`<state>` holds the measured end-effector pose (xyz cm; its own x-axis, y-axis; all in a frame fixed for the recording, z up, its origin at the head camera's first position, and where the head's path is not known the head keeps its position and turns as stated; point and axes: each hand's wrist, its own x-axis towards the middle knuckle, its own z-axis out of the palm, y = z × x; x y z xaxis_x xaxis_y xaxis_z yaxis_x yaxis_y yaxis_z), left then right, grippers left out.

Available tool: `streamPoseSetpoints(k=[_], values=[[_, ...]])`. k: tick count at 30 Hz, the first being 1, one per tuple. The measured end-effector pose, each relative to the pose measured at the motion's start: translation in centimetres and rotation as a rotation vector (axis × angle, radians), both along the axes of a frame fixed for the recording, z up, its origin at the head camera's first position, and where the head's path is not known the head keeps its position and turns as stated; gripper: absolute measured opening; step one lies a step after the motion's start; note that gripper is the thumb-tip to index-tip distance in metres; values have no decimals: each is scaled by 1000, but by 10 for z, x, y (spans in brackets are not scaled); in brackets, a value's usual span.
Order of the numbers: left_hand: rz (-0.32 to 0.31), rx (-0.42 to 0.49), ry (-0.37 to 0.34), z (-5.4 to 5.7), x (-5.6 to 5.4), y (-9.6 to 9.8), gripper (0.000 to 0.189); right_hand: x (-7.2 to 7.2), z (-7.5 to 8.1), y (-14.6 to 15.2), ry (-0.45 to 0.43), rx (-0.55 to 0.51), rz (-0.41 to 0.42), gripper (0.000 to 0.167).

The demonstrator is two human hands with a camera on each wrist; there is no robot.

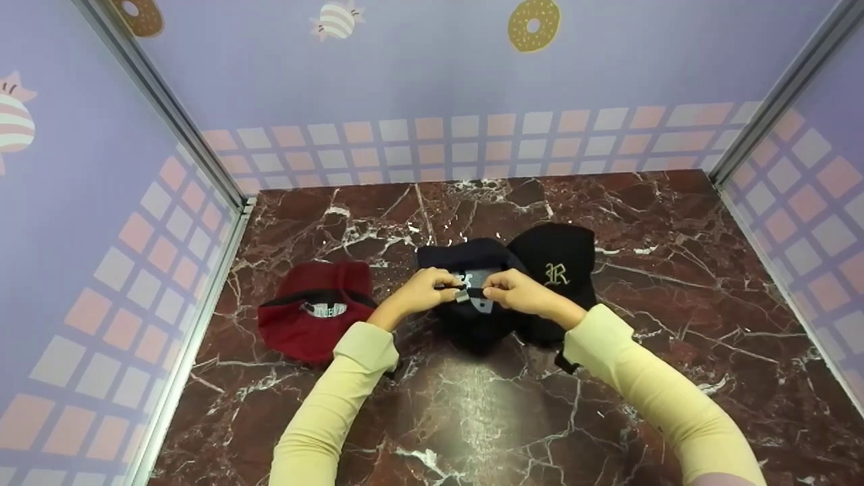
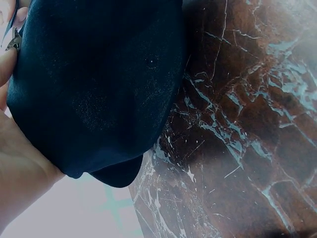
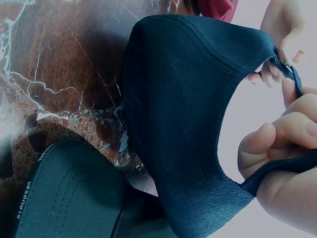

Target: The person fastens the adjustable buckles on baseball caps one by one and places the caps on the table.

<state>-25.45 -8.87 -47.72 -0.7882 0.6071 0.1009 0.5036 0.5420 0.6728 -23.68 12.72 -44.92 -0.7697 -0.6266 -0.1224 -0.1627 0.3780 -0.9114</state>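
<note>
Head camera view: we are watching a person in pale yellow sleeves [image 1: 324, 418] handling a navy baseball cap [image 3: 173, 109] over a dark red marbled surface [image 1: 661, 378]. The cap is sitting directly in front of the person, between two others, with its hollow side turned upward and a pale label [image 1: 479, 280] showing inside. We are seeing the left hand [image 1: 424, 291] pinching the cap's strap [image 3: 277, 171] between thumb and fingers, right beside a small metal buckle [image 1: 462, 295]. The right hand [image 1: 523, 291] is gripping the same strap from the other side, its fingers curling round the band.

From the left wrist, we are looking at the crown's dark outer side, with the brim [image 2: 119, 173] pointing toward the far wall. From the right wrist, we are following the strap as it is running through the right hand's fingers toward the buckle. Whether the navy crown is touching the surface, we cannot tell.

On the person's right, a black baseball cap [image 1: 560, 253] is lying just beside the navy one, displaying a gold letter R [image 1: 557, 274]. On the left, a dark red cap [image 1: 304, 341] is resting with a white label [image 1: 327, 310] facing up. Behind them all, a lilac panel [image 1: 439, 74] is carrying doughnut, sweet and pink-and-white tile prints.
</note>
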Motion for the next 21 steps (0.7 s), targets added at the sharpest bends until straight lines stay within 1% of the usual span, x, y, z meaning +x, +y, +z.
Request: streamPoseSetpoints(k=[4, 8, 14, 16, 18, 21], values=[[5, 3, -13, -1, 0, 0, 16, -7, -14, 2, -12, 8, 5, 17], [0, 20, -32, 0, 0, 1, 15, -10, -17, 3, 0, 28, 16, 19], [-4, 26, -61, 2, 1, 2, 17, -11, -16, 2, 8, 48, 37, 21], [-4, 22, -59, 2, 1, 2, 17, -11, -16, 2, 19, 55, 42, 21], [-2, 17, -54, 1, 1, 3, 17, -8, -8, 1, 19, 68, 40, 21], [12, 15, -49, 0, 1, 3, 17, -8, -8, 0, 35, 88, 40, 21]])
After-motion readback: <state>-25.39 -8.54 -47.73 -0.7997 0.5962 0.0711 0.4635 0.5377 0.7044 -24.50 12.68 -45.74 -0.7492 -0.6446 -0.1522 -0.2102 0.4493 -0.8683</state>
